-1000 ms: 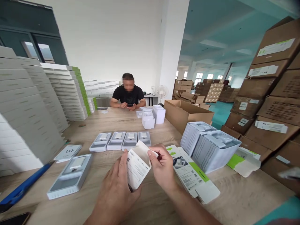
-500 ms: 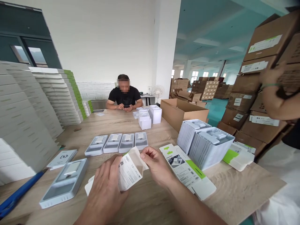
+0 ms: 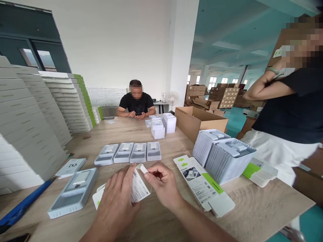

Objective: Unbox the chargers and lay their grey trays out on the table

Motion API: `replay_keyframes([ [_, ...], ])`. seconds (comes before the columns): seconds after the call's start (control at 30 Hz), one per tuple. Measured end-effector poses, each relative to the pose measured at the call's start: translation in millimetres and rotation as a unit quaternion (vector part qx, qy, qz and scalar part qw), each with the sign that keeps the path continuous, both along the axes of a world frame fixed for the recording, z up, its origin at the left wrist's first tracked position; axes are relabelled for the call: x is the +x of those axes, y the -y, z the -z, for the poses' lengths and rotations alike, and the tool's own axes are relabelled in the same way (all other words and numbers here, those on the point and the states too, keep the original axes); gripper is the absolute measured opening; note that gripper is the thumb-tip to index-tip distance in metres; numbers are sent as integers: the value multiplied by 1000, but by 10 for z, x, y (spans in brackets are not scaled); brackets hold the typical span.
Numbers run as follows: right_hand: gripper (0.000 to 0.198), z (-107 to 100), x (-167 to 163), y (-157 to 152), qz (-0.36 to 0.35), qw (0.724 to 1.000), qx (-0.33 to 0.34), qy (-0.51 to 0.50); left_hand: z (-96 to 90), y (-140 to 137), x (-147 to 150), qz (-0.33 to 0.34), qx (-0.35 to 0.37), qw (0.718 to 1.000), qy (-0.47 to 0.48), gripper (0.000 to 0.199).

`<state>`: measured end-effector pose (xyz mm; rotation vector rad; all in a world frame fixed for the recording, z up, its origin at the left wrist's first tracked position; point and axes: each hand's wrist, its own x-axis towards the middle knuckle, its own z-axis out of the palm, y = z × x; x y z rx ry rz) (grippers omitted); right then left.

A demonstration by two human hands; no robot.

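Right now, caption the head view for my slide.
Left hand holds a white box while the right hand pinches its flap, four trays lined up beyond.

Both forearms come in bare from the near edge, angled inward. The left forearm slants far and to the right; the right forearm, showing more of its length, slants far and to the left. The left hand shows its back, the wrist nearly in line with the arm, fingers lying side by side and bent in a broad curved hold, the thumb lower on the right. The right hand sits just beside it on the right, the two apart, with its thumb and forefinger drawn together in a pinch and the remaining fingers curled.
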<state>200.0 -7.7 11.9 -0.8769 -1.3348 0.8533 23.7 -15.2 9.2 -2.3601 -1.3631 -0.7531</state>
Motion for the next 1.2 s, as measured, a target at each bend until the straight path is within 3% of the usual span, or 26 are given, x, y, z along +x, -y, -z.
replay_keyframes([
  [0.23, 28, -28, 18, -70, -83, 982, -101, -137, -10, 42, 8, 31, -11, 999, 14, 95],
  [0.37, 16, -14, 39, -46, -10, 1000, 5, -6, -66, 52, -12, 33, -13, 999, -6, 84],
  [0.5, 5, -5, 95, -24, 46, 984, 133, 108, -115, 33, -56, 14, 18, 1000, 13, 70],
  [0.7, 16, 28, 68, -28, 53, 972, 161, 162, -111, 25, -75, -6, 35, 999, 35, 67],
  [0.83, 10, 38, -9, 1, 77, 965, 180, 174, -89, 33, -51, 1, 31, 999, 30, 68],
  [0.93, 13, 11, -30, 35, 41, 963, 206, 172, -78, 32, -61, -1, 16, 999, 32, 68],
  [1.03, 12, -8, -34, 40, -27, 980, 162, 112, -72, 31, -73, -2, 9, 1000, 29, 67],
  [1.1, 12, -2, -46, 22, -60, 995, 71, 35, -68, 36, -61, 6, 4, 1000, 21, 69],
  [1.2, 21, 23, -71, -16, -96, 993, -43, -48, -59, 48, -26, 22, -2, 1000, 14, 75],
])
